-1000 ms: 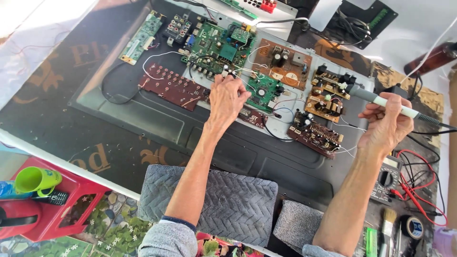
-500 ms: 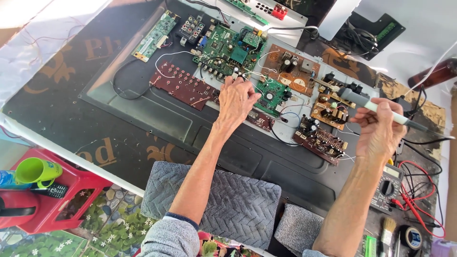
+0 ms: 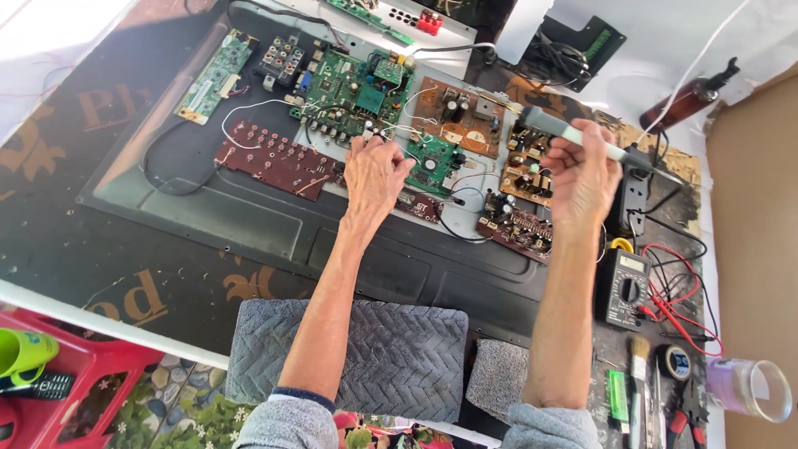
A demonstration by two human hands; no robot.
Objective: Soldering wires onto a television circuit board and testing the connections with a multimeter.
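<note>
The fingertips of the left hand [image 3: 376, 173] are bent down and pressed onto the white wires at the lower edge of the green circuit board [image 3: 353, 90]; nothing is seen to be clasped in them. The fingers of the right hand [image 3: 584, 176] are closed around a soldering iron [image 3: 573, 137], grey-handled with a pale barrel, held tilted above the brown boards [image 3: 519, 199] on the right. The green board is crowded with small components and connectors, and is mounted on the dark metal back panel [image 3: 249, 224] of a flat screen, beside a red-brown board [image 3: 278, 160] to its left. The panel is laid on a dark patterned mat [image 3: 75, 241]. A multimeter [image 3: 623, 287] with red leads, a brush [image 3: 638, 366] and a clear cup [image 3: 761, 391] are seen at the right edge, and a red tray [image 3: 75, 374] at lower left.
</note>
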